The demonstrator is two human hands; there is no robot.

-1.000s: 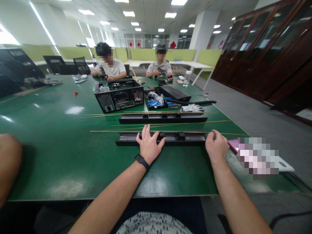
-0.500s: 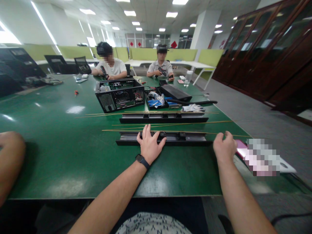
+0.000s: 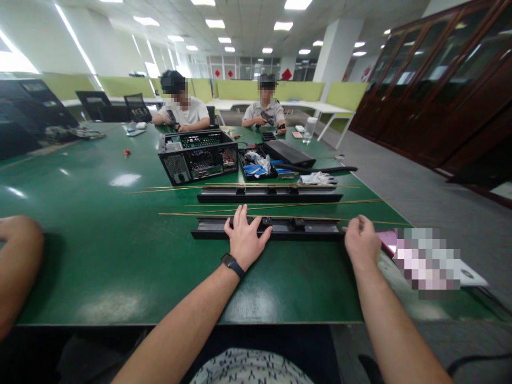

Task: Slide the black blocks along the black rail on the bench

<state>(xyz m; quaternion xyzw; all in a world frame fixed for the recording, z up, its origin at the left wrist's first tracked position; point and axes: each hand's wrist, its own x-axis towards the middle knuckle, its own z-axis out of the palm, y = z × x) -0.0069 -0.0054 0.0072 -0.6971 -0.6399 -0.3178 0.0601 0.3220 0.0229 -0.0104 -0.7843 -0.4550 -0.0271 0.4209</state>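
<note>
Moved slightly left: right hand (image 3: pixel 363 244), curled, grip unclear. Left hand (image 3: pixel 245 236), spread, obscuring near rail (image 3: pixel 320 229). Beyond: rods (image 3: pixel 320 204), far rail (image 3: pixel 270 198), case (image 3: pixel 200 160), glove (image 3: pixel 318 178).

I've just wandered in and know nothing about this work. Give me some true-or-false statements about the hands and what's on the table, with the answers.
1. The left hand is spread over the nearer black rail. True.
2. The watch is on the right wrist. False: the dark watch is on the left wrist.
3. The right hand is by the right end of that rail. True.
4. The computer case stands on the floor. False: the computer case stands on the green table.
5. Two people sit at the far side. True.
</note>
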